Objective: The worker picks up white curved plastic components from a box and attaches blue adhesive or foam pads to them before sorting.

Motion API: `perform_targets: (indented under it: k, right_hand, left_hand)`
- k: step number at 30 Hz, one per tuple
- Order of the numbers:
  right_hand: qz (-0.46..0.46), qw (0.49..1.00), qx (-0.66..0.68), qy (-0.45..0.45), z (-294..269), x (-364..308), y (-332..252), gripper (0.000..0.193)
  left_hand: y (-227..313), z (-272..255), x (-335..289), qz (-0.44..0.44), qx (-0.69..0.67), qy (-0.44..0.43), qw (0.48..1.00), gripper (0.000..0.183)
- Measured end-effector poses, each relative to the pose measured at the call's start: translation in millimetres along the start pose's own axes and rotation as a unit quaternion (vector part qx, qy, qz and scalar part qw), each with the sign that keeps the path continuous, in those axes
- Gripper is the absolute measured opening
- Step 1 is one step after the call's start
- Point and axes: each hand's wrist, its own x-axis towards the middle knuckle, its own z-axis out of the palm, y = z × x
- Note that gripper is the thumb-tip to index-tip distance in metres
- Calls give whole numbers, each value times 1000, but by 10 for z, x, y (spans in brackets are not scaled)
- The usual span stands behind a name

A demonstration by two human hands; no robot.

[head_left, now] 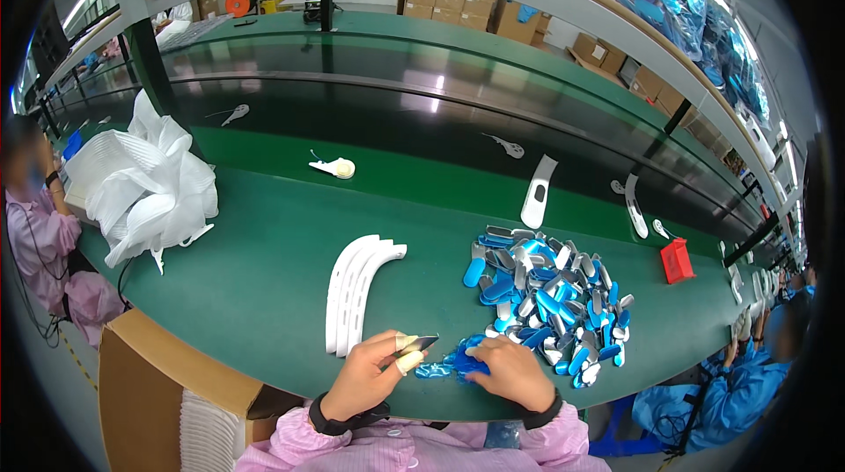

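I've got my left hand [363, 373] pinching the dark piece [422, 343], best held lightly by its edges, right hand [513, 372] on blue film [463, 359], can't tell if it's gripping.

right hand [510, 372] partly hiding crumpled blue film [461, 361], cardboard box [136, 384] cut by lower edge, far white part [618, 187] too small to identify

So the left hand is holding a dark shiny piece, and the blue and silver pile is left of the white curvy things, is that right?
Not quite: the head view shows the blue and silver pile to the right of the white curved pieces. The left hand does hold a dark shiny piece.
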Motion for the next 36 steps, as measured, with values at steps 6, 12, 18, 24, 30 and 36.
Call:
perform_targets:
  k: [6,12,18,24,30,36]
  right_hand:
    - [-23,967,216,132,-457,175,-345,36]
    - [-41,815,569,97,-194,369,-347,7]
    - [39,751,656,66,-17,372,-344,12]
    - [79,660,747,-6,70,373,-381,22]
    - [109,572,808,-89,48,379,-167,30]
    - [99,579,809,-30,-60,381,-173,31]
  left_hand:
    - [2,64,-18,-14,46,-14,999,19]
    - [-18,58,-46,-61,-78,-42,994,15]
    - [-5,50,-85,-19,-64,39,997,10]
    - [17,-72,-42,298,314,71,899,13]
    - [190,-211,-118,211,143,-12,967,10]
    - [95,-8,-12,137,204,23,969,16]
